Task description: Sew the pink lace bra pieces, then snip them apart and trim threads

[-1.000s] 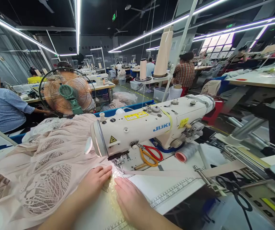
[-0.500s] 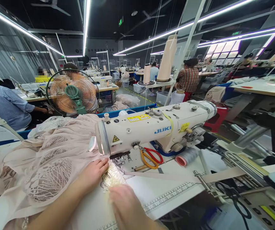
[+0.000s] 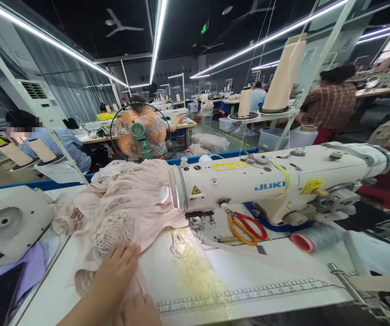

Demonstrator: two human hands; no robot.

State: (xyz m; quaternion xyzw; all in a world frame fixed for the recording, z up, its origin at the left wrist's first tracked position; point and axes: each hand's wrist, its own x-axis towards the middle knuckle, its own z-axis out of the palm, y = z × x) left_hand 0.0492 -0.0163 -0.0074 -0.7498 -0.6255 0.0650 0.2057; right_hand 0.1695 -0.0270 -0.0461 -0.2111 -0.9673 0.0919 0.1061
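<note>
Beige lace fabric [image 3: 123, 226] lies along the left edge of the surface [image 3: 161, 262]. Left hand [image 3: 117, 265] and right hand [image 3: 142, 312] have shifted toward it, suggesting cloth-handling: left flat on it, fingers extended; right blurred, grip unclear.

Sewing machine [image 3: 235, 183]: JUKI [image 3: 269, 186] in blue; yellow warning triangle [image 3: 195, 190].
</note>
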